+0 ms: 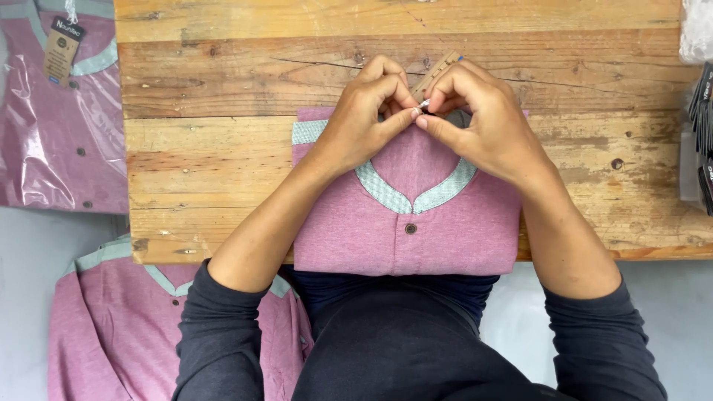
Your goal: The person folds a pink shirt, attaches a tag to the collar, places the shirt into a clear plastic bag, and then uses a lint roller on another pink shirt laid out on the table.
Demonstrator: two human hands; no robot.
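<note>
Wooden plank table [223, 156], rough, worn. Folded pink shirt [408, 223] w/ grey collar trim sits at 6 o'clock edge, centre. Left hand [364, 119] & right hand [475, 122] meet at 12 o'clock of the shirt, at the neckline; fingers curled tight, pinching smth small and pale, prob. a tag fastener. Brown card tag [438, 72] pokes out behind right fingers. Step looks like tagging the collar; next needs a steady fine pinch. Bagged pink shirt [67, 126] at 9 o'clock, another [111, 327] at 7.
</note>
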